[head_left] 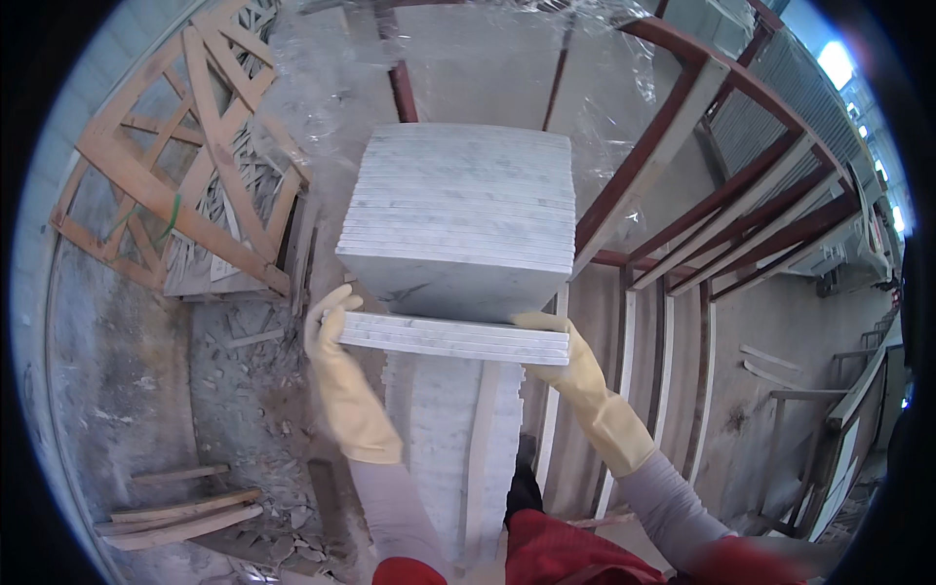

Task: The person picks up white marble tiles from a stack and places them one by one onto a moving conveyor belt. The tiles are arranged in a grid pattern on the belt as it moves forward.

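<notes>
Just on the near side of the large marble-slab stack (463,195), the gloved left hand (330,327) and right hand (577,359) hold a thin marble-slab bundle (453,338), their grip pinching its opposite ends, so uneven or slackened pressure could let it slide apart and chip.

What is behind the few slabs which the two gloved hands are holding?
Behind the held slabs is a larger stack of pale slabs, its grey-veined near face partly visible. The held slabs cover whatever lies lower, so that cannot be seen.
</notes>
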